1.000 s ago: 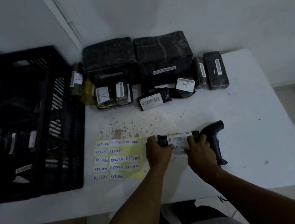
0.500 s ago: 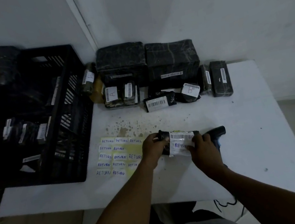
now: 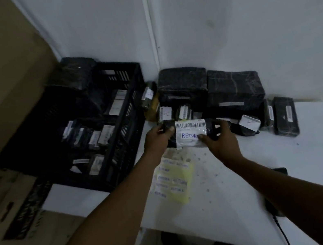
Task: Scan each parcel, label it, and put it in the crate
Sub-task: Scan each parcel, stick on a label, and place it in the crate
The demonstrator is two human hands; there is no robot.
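Both hands [image 3: 189, 139] gripping labelled parcel [image 3: 190, 133], apparently raised off table [image 3: 293, 164], beside crate [image 3: 118, 151]

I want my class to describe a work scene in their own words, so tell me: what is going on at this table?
A person is sorting parcels. Both hands, left hand and right hand, hold a small black parcel above the white table; it already carries a barcode and a RETURN sticker. The black crate at the left holds several labelled parcels. A sheet of RETURN stickers lies on the table, and more parcels wait by the wall.
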